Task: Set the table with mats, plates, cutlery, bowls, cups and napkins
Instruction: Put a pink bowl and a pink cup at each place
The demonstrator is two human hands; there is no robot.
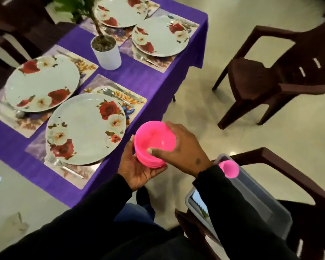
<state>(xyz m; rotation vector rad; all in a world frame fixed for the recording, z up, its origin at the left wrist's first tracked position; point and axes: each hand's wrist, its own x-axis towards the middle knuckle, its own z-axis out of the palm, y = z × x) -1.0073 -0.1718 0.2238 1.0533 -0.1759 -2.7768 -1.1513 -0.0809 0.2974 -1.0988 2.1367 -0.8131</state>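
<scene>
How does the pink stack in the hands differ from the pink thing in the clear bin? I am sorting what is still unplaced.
The stack of pink bowls is wide and nested several deep; the pink cup looks narrower and single. The bowls are held by the left hand underneath and the right hand on the top rim; the cup sits untouched in the clear bin. Both are bright pink.

Stacked pink bowls (154, 143) upright, off the table's near corner.

A purple-clothed table (144, 79) carries four floral mats (37, 147) and a white plant pot (107, 53).
</scene>
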